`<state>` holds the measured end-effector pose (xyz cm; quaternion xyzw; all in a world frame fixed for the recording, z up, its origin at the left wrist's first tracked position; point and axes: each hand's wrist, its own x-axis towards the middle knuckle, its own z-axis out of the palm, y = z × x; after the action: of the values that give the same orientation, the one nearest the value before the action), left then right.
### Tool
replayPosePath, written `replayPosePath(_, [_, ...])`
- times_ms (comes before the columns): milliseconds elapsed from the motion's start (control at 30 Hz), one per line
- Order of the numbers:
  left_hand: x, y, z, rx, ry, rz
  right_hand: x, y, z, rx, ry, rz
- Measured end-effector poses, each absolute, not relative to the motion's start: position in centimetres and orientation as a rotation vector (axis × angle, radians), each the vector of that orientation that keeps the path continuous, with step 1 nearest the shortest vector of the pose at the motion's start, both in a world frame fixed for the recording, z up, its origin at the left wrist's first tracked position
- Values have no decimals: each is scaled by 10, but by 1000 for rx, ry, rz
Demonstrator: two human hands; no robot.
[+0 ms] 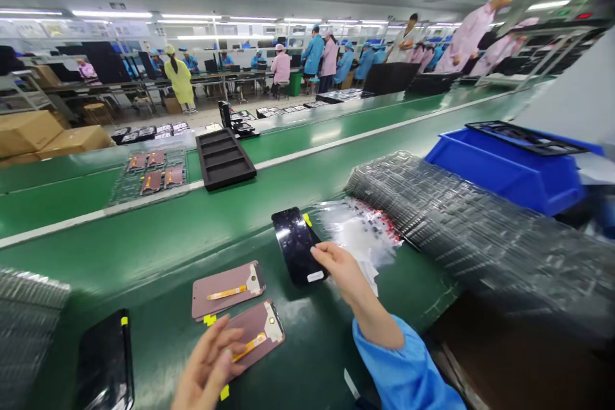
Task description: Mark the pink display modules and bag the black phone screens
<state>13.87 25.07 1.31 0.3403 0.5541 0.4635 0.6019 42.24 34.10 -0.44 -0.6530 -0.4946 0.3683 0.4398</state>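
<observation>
In my right hand [346, 278] is a glossy black phone screen [292, 243], pinched at its right edge between thumb and fingers. It has a white label at its lower end and a yellow tab at its upper right. My left hand [211, 364] hovers over the lower of two pinkish-brown screen panels [257, 333], fingers apart and loosely bent. Whether it touches that panel I cannot tell. Just above lies the other panel [223, 291], back side up, with an orange flex cable and yellow tabs. Dark screens [104, 359] lie stacked at the lower left.
Clear plastic trays [432, 205] are piled on the right, beside a blue bin [504, 170]. Plastic bags [358, 230] lie before them. Across the green bench are a black divided tray [225, 157] and a tray of panels [154, 173]. People work beyond.
</observation>
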Motion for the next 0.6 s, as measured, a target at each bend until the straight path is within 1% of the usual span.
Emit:
replayPosePath(67, [168,249,14,585,1039,1009,391,319,0,-1482,-1211,1110])
replayPosePath(100, [177,248,14,519,953,983,377,309,1,-1361,-1163,1258])
replayPosePath(167, [186,249,12,467,892,963,356,292,3,-1171,-1130,1448])
replayPosePath(200, [187,249,11,471,909,965,350,288,4,-1115,-1155,1466])
replayPosePath(233, [186,248,11,483,940,973,347,286,6,-1109,-1209,1421])
replayPosePath(467, [179,237,14,601,1006,934,365,312,21,-1290,-1408,812])
replayPosePath(600, [183,233,9,647,982,980,349,308,22,-1359,-1526,228])
